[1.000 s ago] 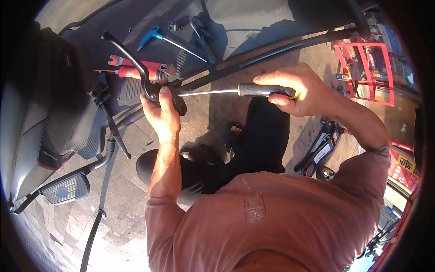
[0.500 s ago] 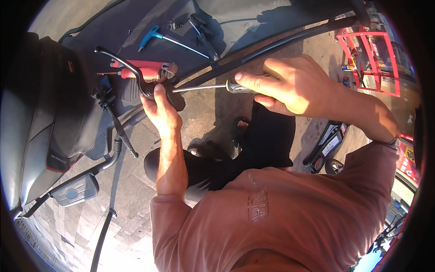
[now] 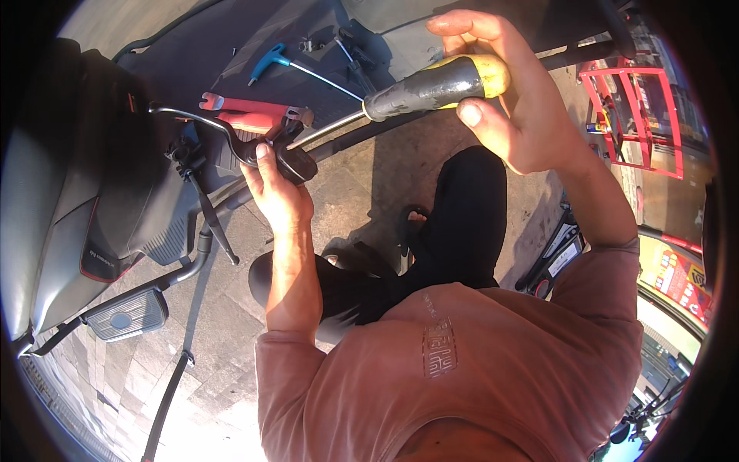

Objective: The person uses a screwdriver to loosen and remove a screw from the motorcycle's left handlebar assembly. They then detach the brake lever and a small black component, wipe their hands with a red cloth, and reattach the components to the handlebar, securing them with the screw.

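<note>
- Left hand [image 3: 283, 199]: fingers and thumb clamped on the black lever assembly [image 3: 294, 164], out beyond the left knee.
- Right hand [image 3: 531, 115]: fingers spread apart around the yellow-and-black screwdriver [image 3: 419, 86], its shaft reaching the lever assembly.
- Writing: block characters on the shirt [image 3: 500, 346]; tiny pale lettering on the dark side panel [image 3: 110, 239]; bold characters on the red-and-yellow sign [image 3: 677, 281].

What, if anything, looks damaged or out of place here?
The screwdriver handle at the right hand looks worn: its dark covering appears patchy and scuffed. I see no spill, and nothing else stands out.
</note>
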Available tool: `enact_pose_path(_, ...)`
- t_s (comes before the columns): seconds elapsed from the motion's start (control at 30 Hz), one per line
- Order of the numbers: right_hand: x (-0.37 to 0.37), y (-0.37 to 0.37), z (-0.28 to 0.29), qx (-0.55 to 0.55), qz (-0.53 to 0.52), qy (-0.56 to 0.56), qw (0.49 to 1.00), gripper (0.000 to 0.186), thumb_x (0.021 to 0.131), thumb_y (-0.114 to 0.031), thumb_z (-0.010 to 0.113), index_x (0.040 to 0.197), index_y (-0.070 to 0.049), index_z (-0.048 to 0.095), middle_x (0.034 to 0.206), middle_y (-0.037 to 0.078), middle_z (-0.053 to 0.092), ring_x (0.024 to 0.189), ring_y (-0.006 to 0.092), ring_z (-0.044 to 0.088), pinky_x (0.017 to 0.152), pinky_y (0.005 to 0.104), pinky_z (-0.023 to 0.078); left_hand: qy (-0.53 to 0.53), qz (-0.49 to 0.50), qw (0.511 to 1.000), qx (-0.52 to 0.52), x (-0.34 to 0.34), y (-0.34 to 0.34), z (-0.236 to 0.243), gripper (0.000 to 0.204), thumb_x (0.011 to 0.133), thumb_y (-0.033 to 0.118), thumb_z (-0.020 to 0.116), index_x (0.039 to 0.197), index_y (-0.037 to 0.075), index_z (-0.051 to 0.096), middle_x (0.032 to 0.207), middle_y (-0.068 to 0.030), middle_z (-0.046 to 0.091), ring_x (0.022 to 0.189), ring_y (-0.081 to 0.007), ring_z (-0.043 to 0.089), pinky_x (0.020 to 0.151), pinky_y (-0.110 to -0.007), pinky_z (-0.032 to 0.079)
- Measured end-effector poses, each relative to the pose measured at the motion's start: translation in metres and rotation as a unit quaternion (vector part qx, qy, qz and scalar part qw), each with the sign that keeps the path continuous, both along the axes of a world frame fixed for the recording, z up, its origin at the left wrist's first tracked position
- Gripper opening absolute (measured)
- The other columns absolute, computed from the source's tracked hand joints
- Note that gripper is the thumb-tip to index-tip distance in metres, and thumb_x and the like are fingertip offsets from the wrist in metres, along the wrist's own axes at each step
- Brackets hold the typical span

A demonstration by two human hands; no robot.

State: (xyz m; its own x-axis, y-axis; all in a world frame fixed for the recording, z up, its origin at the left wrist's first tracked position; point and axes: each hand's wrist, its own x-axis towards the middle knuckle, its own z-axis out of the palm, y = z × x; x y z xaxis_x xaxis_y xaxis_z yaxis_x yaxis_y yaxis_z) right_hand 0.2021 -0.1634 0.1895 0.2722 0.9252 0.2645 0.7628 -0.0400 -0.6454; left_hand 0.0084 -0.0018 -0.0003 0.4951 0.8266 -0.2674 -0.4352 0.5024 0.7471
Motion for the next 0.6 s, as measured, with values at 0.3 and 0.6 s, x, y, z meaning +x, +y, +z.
enact_pose_path(0.3,0.005,0.029,0.031,0.028,0.045,-0.068,0.996,0.053,0.085,-0.019,0.059,0.134,-0.002,0.045,0.103,0.013,0.059,0.09,0.0198,0.059,0.08,0.0287,0.047,-0.11,-0.082,0.988,-0.068,0.002,-0.001,-0.002,0.037,0.095,0.013,0.046,0.132,0.01,0.04,0.124,-0.0169,0.058,0.093,-0.0246,0.067,0.059,-0.039,0.061)
enact_pose_path(0.6,-0.011,0.043,0.031,0.009,-0.059,-0.099,0.993,0.04,0.082,-0.01,0.055,0.121,0.002,0.052,0.099,0.01,0.057,0.087,0.0153,0.056,0.078,0.0279,0.046,-0.085,-0.091,0.99,-0.069,0.002,-0.005,-0.003,0.039,0.098,0.02,0.045,0.135,0.009,0.036,0.129,-0.0207,0.054,0.087,-0.0347,0.067,0.066,-0.045,0.061)
